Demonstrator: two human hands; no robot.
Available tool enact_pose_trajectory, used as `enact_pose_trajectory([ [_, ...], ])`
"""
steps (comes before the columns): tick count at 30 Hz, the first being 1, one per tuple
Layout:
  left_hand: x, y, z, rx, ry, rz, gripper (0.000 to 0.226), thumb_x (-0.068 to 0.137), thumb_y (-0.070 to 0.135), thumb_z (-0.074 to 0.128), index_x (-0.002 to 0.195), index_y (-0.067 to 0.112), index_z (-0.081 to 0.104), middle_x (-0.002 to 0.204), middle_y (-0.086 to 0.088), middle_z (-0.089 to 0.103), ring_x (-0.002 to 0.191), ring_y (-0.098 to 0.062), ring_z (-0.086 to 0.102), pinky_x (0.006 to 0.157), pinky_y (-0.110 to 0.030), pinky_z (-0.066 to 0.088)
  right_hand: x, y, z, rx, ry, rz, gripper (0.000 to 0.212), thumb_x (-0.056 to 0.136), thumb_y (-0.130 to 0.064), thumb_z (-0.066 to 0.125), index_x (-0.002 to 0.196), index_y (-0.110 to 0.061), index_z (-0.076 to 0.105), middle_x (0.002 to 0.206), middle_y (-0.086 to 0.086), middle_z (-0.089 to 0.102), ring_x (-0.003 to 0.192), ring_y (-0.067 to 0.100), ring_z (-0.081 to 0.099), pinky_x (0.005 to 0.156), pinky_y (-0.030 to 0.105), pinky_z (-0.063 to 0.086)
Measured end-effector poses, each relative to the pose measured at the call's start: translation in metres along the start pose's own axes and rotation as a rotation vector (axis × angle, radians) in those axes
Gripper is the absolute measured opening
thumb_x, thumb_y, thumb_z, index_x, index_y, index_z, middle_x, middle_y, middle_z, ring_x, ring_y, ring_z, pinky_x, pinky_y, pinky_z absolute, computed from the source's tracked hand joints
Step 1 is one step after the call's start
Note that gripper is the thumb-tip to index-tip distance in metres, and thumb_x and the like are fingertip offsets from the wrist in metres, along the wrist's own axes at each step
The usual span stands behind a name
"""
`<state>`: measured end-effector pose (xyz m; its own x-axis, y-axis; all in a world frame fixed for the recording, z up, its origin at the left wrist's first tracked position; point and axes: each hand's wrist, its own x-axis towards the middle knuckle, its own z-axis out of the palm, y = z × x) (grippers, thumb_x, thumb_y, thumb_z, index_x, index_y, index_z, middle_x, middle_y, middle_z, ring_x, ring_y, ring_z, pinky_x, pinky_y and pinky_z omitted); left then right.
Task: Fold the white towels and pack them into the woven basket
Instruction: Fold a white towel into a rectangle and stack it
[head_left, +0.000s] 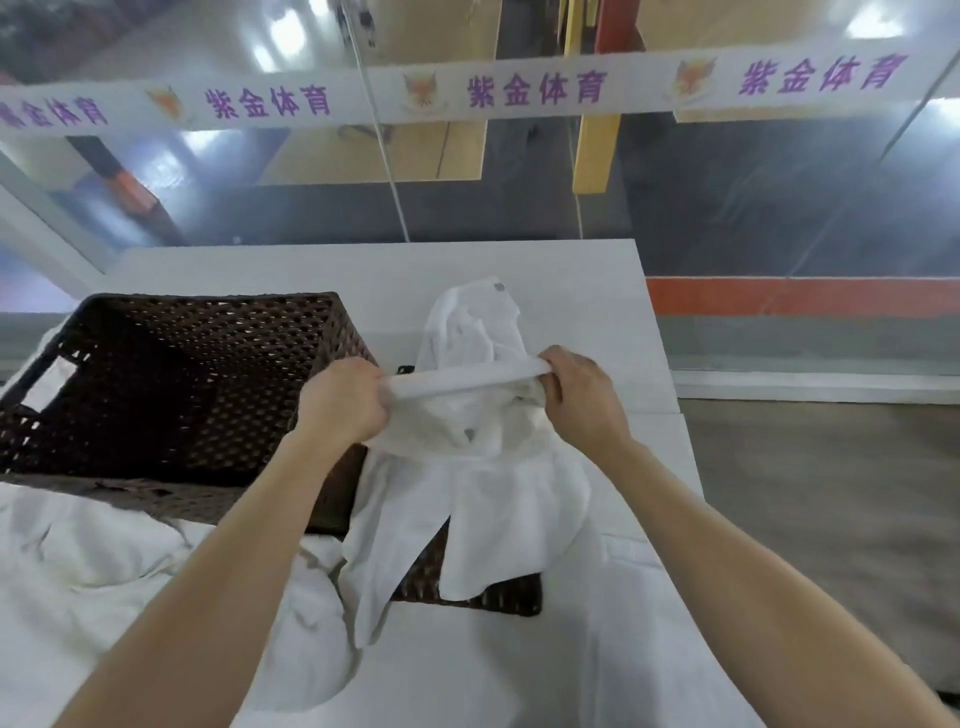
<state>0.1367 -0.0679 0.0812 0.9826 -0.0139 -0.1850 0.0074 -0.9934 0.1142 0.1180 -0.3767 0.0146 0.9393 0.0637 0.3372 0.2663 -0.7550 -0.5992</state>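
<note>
Gripping a white towel (467, 499) with both hands in the middle of the frame. Curling the left hand (343, 400) round one end of its top edge, and the right hand (582, 395) round the other end. Pulling that edge tight in a straight line between them, up above the counter (311, 270). Letting the rest hang down loose, covering the near right corner of the basket (156, 374).

Sitting on the left of the frame, dark brown and woven, open at the top: the basket. Lying crumpled in the lower left, just in front of it: a pile (104, 561) of more white cloth. Lying just behind the hands, in the middle: a heap (472, 322) of white cloth with a small grey tag. Peeking out under the hanging towel: a dark woven piece (467, 592), part of the basket or not, cannot tell. Stretching across the top of the frame: a white banner (519, 91) with purple writing.
</note>
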Motion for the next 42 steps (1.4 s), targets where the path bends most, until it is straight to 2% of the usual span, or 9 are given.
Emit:
enact_pose_trajectory([
  [9, 0.044, 0.036, -0.105, -1.173, 0.43, -0.025, 0.033, 0.092, 0.036, 0.069, 0.118, 0.015, 0.074, 0.113, -0.005, 0.077, 0.108, -0.03, 0.072, 0.089, -0.039, 0.055, 0.051, -0.034, -0.117, 0.117, 0.106, 0.184, 0.042, 0.096, -0.067, 0.063, 0.11, -0.027, 0.059, 0.081, -0.005, 0.065, 0.079, 0.019, 0.06, 0.074, 0.042, 0.053],
  [12, 0.046, 0.052, -0.123, -1.004, 0.503, 0.087, 0.026, 0.109, 0.036, 0.057, 0.131, 0.022, 0.06, 0.127, 0.003, 0.064, 0.118, -0.022, 0.06, 0.099, -0.036, 0.047, 0.05, -0.026, -0.14, -0.104, -0.174, 0.163, 0.062, 0.079, -0.069, 0.082, 0.122, -0.033, 0.056, 0.094, -0.011, 0.066, 0.085, 0.016, 0.062, 0.068, 0.035, 0.048],
  [15, 0.049, 0.051, -0.12, -0.93, 0.507, 0.114, 0.04, 0.108, 0.042, 0.059, 0.137, 0.015, 0.057, 0.129, 0.0, 0.061, 0.121, -0.024, 0.057, 0.103, -0.039, 0.046, 0.047, 0.009, -0.14, -0.471, -0.403, 0.145, 0.025, 0.093, -0.043, 0.076, 0.099, -0.024, 0.06, 0.094, -0.002, 0.064, 0.095, 0.029, 0.067, 0.072, 0.035, 0.04],
  [20, 0.036, 0.038, -0.106, -0.928, 0.347, 0.141, 0.028, 0.098, 0.04, 0.079, 0.116, 0.02, 0.072, 0.105, 0.007, 0.072, 0.095, -0.013, 0.067, 0.081, -0.032, 0.052, 0.026, 0.052, -0.147, -0.452, -0.364, 0.305, 0.005, 0.094, -0.018, 0.063, 0.09, -0.015, 0.064, 0.09, 0.001, 0.067, 0.092, 0.034, 0.066, 0.072, 0.038, 0.05],
  [24, 0.02, 0.069, -0.117, -0.834, 0.135, 0.334, 0.015, 0.1, 0.044, 0.076, 0.097, 0.029, 0.077, 0.089, 0.012, 0.076, 0.08, -0.007, 0.069, 0.074, -0.033, 0.051, 0.039, 0.006, -0.133, 0.043, -0.358, 0.341, 0.105, 0.072, -0.056, 0.094, 0.157, -0.025, 0.04, 0.141, -0.012, 0.054, 0.131, 0.011, 0.053, 0.109, 0.038, 0.048],
  [26, 0.013, 0.098, -0.125, -0.653, -0.043, 0.504, 0.019, 0.098, 0.049, 0.076, 0.096, 0.029, 0.078, 0.085, 0.009, 0.075, 0.077, -0.014, 0.069, 0.074, -0.038, 0.05, 0.057, -0.038, -0.126, 0.363, -0.351, 0.285, 0.12, 0.069, -0.054, 0.097, 0.164, -0.031, 0.027, 0.152, -0.017, 0.048, 0.138, 0.003, 0.046, 0.112, 0.033, 0.043],
  [31, 0.017, 0.106, -0.127, -0.49, -0.164, 0.56, 0.032, 0.082, 0.043, 0.093, 0.102, 0.028, 0.074, 0.1, 0.009, 0.074, 0.093, -0.015, 0.068, 0.083, -0.035, 0.051, 0.078, -0.085, -0.126, 0.335, -0.344, 0.208, 0.009, 0.092, -0.037, 0.082, 0.096, -0.034, 0.074, 0.092, -0.012, 0.072, 0.088, 0.013, 0.065, 0.074, 0.027, 0.048],
  [38, 0.048, 0.041, -0.014, -0.118, -0.275, 0.235, 0.068, 0.071, 0.065, 0.082, 0.124, 0.025, 0.071, 0.118, 0.004, 0.071, 0.11, -0.024, 0.067, 0.097, -0.044, 0.057, 0.065, -0.067, -0.145, 0.364, -0.168, 0.164, 0.015, 0.106, -0.029, 0.063, 0.11, -0.025, 0.076, 0.105, -0.008, 0.076, 0.099, 0.014, 0.069, 0.086, 0.031, 0.054],
  [42, 0.067, 0.01, -0.004, -0.041, -0.235, 0.263, 0.03, 0.092, 0.048, 0.077, 0.12, 0.036, 0.075, 0.118, 0.004, 0.074, 0.109, -0.023, 0.068, 0.098, -0.045, 0.055, 0.047, -0.025, -0.15, 0.229, -0.253, 0.271, 0.036, 0.097, -0.051, 0.073, 0.097, -0.015, 0.072, 0.088, 0.003, 0.069, 0.078, 0.017, 0.06, 0.069, 0.032, 0.044],
])
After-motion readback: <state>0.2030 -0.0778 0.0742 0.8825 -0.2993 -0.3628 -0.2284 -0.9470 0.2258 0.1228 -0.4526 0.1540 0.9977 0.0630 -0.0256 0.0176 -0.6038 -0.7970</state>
